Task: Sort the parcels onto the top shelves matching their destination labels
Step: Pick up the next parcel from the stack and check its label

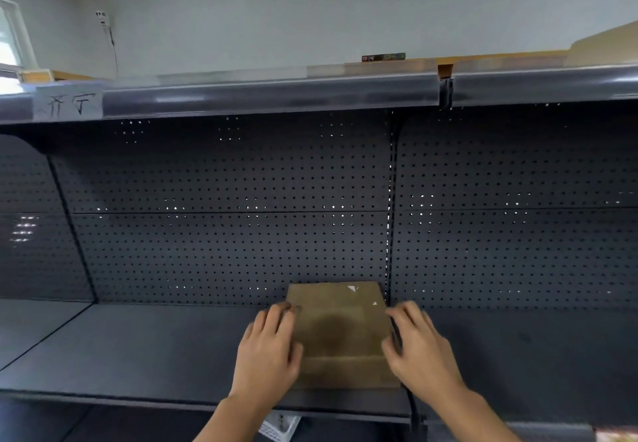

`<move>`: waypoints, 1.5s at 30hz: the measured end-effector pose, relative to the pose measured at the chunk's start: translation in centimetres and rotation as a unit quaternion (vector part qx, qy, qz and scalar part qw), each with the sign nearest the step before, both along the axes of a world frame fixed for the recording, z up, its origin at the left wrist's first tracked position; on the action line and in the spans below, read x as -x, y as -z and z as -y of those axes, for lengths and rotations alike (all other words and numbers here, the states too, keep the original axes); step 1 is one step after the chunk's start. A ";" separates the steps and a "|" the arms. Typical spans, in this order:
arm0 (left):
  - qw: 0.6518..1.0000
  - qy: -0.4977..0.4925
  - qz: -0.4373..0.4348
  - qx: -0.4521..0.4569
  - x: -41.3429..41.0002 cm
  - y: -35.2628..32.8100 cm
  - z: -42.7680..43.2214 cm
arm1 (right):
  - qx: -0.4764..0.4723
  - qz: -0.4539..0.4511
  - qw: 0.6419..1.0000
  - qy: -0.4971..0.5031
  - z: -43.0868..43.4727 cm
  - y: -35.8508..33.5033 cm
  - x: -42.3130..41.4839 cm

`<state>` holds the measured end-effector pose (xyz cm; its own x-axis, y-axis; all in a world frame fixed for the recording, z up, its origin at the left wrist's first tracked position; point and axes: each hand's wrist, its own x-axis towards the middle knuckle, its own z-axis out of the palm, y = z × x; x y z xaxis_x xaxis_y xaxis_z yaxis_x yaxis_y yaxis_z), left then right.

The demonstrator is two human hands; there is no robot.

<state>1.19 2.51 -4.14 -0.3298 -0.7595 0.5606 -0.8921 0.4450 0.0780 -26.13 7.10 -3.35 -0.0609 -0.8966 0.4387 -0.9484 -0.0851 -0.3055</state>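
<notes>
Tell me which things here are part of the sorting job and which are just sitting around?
Part of the job:
- brown parcel on the lower shelf
- left hand and right hand, one on each side of it
- top shelf
- handwritten label

Just lying about:
- wall device
- window

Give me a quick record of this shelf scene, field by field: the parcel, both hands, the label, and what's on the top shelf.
parcel: brown cardboard box, lying on the middle shelf
left hand: on the box's left side
right hand: on the box's right side
label: handwritten paper on the top shelf edge, far left
top shelf: cardboard partly visible at right
</notes>
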 end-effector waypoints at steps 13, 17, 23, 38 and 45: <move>0.993 -0.052 0.004 -0.104 -0.9 4.3 3.9 | -0.031 0.044 0.996 0.076 4.1 4.4 0.2; 0.980 -0.061 -0.055 -0.180 -0.5 4.6 4.1 | -0.059 0.097 0.990 0.089 4.8 5.3 0.0; 0.947 -0.052 -0.153 -0.278 -0.1 4.9 4.6 | -0.122 0.236 0.962 0.067 5.0 6.0 -0.7; 0.794 -0.076 -0.462 -0.387 1.9 1.8 2.3 | -0.154 0.540 0.826 0.052 4.7 5.7 -0.7; 0.758 -0.019 -0.577 -0.303 1.5 -1.4 -1.9 | -0.081 0.598 0.798 0.000 0.2 0.9 -0.6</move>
